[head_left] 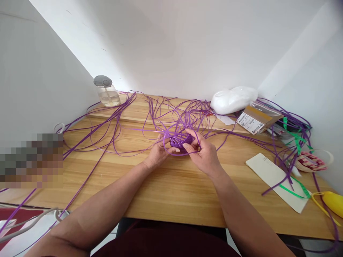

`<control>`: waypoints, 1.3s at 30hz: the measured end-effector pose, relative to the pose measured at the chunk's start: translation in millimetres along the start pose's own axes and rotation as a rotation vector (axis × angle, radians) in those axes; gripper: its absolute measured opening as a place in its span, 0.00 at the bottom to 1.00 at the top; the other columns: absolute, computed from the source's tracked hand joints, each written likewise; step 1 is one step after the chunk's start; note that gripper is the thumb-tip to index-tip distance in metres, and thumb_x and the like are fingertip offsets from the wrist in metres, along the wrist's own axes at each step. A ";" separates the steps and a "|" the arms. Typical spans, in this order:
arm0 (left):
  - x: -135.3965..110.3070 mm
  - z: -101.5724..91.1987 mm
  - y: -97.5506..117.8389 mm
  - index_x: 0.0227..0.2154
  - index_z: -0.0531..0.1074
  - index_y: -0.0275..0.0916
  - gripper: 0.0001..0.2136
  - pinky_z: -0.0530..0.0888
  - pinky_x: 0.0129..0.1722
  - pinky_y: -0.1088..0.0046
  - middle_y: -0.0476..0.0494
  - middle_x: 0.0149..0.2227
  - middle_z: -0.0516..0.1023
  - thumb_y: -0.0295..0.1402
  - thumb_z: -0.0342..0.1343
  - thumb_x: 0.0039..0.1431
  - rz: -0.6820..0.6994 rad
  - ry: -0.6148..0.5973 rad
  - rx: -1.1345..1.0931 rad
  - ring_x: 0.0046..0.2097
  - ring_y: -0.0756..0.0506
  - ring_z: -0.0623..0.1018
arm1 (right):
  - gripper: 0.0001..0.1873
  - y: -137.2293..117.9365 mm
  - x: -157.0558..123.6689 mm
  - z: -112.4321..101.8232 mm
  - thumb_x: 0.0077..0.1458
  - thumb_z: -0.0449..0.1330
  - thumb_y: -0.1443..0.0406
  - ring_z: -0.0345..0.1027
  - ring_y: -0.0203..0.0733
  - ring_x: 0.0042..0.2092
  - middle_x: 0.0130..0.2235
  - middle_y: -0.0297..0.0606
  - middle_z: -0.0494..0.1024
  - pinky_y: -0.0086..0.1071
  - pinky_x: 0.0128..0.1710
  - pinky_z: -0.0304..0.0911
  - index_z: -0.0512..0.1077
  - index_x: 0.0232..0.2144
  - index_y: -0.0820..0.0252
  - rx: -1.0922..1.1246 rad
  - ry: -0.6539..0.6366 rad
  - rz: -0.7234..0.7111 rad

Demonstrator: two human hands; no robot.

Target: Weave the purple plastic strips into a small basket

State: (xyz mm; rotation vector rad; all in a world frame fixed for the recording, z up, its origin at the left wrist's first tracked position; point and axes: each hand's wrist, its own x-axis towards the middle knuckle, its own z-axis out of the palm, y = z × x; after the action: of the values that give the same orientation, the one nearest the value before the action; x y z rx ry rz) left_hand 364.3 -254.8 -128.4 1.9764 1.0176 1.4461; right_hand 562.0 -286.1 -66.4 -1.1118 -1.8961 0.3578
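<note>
A small purple woven piece [177,143] is held above the middle of the wooden table, many long purple strands fanning out of it. My left hand [161,152] grips its left side, thumb along the lower edge. On the right, my right hand [201,151] is closed on the other side of the weave, thumb and fingers pinching near its rim. One purple strand loops over the right fingers. Parts of the fingers on both hands are hidden behind the weave and strands.
Loose purple strands [118,114] sprawl across the wooden table [160,192]. A lidded water bottle [108,94] stands back left. At right lie a white plastic bundle [233,100], a labelled packet [252,121], a cream paper [278,178], a red-and-white woven basket [312,162] and a yellow object [332,203].
</note>
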 end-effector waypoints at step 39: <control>1.1 -4.1 24.0 0.30 0.76 0.39 0.13 0.71 0.45 0.65 0.46 0.33 0.77 0.41 0.71 0.49 -0.019 0.193 -0.007 0.39 0.44 0.74 | 0.13 17.7 3.4 7.4 0.57 0.64 0.56 0.54 0.31 0.22 0.20 0.24 0.61 0.27 0.25 0.55 0.69 0.38 0.58 0.192 0.231 0.122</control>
State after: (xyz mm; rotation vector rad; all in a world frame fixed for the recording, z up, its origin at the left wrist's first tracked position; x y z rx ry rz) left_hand 367.3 -268.7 -108.6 1.8440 1.1075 1.6521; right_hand 565.2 -272.2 -79.7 -1.0918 -1.5625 0.4498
